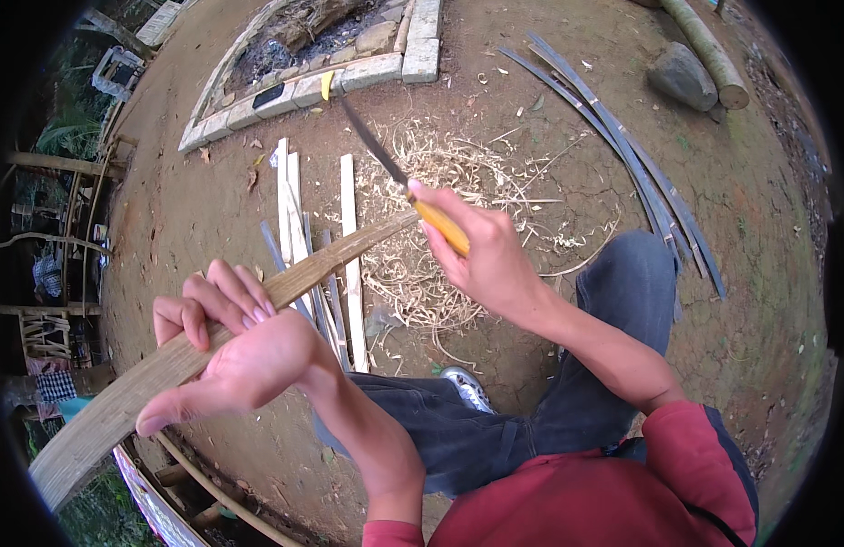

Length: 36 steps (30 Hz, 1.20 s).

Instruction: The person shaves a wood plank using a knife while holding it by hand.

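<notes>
Brown packed-earth ground (759, 237) stretches between the right hand (488, 255) and dark, curved strips (627, 139) farther right. That hand grips a yellow-handled, dark-bladed knife (438, 224) pointing forward-left. The left hand (262, 354) holds a long, tan wooden strip (320, 264), ending beside the knife.

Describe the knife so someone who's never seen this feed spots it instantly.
Find the pile of pale curled shavings on the ground mid-view. Over its upper part, the right hand grips the knife. Unlike the broad brown strip at the left hand, it has a slim dark blade and yellow-orange handle.
</notes>
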Available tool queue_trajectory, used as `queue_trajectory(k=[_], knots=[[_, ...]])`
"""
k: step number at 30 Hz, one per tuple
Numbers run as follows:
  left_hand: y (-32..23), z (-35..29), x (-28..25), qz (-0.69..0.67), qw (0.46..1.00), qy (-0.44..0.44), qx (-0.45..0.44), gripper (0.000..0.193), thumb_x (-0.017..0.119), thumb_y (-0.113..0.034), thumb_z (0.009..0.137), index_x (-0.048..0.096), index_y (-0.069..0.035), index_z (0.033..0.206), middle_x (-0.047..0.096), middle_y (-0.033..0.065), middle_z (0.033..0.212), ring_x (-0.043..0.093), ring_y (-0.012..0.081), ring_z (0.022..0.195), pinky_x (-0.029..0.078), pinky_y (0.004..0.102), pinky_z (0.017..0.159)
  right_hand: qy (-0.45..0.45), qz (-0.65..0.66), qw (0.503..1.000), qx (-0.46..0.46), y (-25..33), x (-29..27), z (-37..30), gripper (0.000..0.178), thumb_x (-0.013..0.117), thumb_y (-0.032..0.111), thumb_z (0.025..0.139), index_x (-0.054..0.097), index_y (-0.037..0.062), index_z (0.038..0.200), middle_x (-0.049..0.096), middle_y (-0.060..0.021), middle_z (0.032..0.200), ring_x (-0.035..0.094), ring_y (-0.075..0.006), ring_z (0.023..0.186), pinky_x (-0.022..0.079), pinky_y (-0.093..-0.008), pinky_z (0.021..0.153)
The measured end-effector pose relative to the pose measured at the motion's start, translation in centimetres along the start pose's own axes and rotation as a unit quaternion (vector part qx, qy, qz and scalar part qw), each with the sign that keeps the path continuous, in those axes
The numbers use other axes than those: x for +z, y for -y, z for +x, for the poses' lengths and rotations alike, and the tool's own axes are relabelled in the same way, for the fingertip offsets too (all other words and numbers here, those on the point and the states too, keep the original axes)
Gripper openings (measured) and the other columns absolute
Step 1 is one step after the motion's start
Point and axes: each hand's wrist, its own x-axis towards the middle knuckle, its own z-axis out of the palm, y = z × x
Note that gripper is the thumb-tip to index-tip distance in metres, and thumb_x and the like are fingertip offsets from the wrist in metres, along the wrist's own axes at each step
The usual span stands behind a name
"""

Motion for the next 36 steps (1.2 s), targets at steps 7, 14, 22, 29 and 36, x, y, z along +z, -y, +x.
queue_trajectory(k=[7,14,22,29,36], knots=[[-0.1,-0.3,0.2,-0.014,1.000,0.021,0.000,0.078,0.021,-0.090,0.081,0.023,-0.013,0.066,0.019,-0.0006,0.051,0.016,0.0101,0.042,0.012,0.0230,0.035,0.155,-0.078,0.975,0.137,-1.7,0.8,-2.3,0.044,0.057,-0.008,0.088,0.056,0.0000,0.132,0.066,-0.0172,0.075,0.064,-0.0210,0.059,0.052,-0.0288,0.046],[-0.1,-0.9,0.8,-0.012,1.000,0.024,0.012,0.075,0.019,-0.086,0.085,0.024,-0.013,0.066,0.020,-0.0012,0.049,0.016,0.0087,0.040,0.017,0.0213,0.033,0.060,-0.073,0.995,0.014,-3.4,1.3,-3.9,0.047,0.060,-0.003,0.089,0.052,0.0012,0.136,0.065,-0.0136,0.072,0.061,-0.0149,0.057,0.049,-0.0282,0.045],[-0.2,-0.5,0.6,-0.003,0.999,0.010,0.035,0.072,0.019,-0.083,0.088,0.023,-0.014,0.066,0.020,-0.0016,0.048,0.017,0.0079,0.039,0.017,0.0212,0.031,-0.003,-0.051,0.999,-0.015,-1.8,0.9,-2.2,0.044,0.057,-0.005,0.090,0.053,-0.0038,0.133,0.062,-0.0145,0.066,0.060,-0.0171,0.055,0.050,-0.0295,0.047],[-0.1,0.0,0.5,-0.017,1.000,-0.006,0.014,0.072,0.021,-0.083,0.088,0.023,-0.014,0.067,0.020,-0.0015,0.048,0.016,0.0078,0.039,0.017,0.0204,0.032,-0.006,-0.042,0.996,-0.072,-0.7,0.6,-1.0,0.046,0.060,-0.001,0.090,0.051,-0.0023,0.136,0.061,-0.0132,0.067,0.059,-0.0173,0.055,0.047,-0.0272,0.042],[-0.4,-0.6,0.3,-0.032,0.999,0.013,-0.008,0.076,0.020,-0.087,0.084,0.024,-0.012,0.070,0.019,-0.0009,0.055,0.015,0.0100,0.044,0.012,0.0227,0.035,0.142,-0.020,0.980,0.141,-2.0,0.3,-3.6,0.044,0.059,-0.004,0.089,0.054,-0.0014,0.133,0.064,-0.0158,0.062,0.057,-0.0188,0.042,0.051,-0.0311,0.042]])
